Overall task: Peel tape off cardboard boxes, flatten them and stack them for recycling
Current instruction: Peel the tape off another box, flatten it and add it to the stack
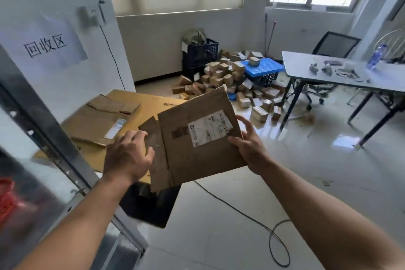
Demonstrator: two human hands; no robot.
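Head view: you hold a flattened cardboard box in the air in front of you, tilted, with its white shipping label facing you. Your left hand grips the box's left flap, fingers curled over its edge. Your right hand pinches the right edge, thumb on the label side. Left of the held box, a stack of flattened boxes lies on a large cardboard sheet. A pile of small boxes lies on the floor near the bench.
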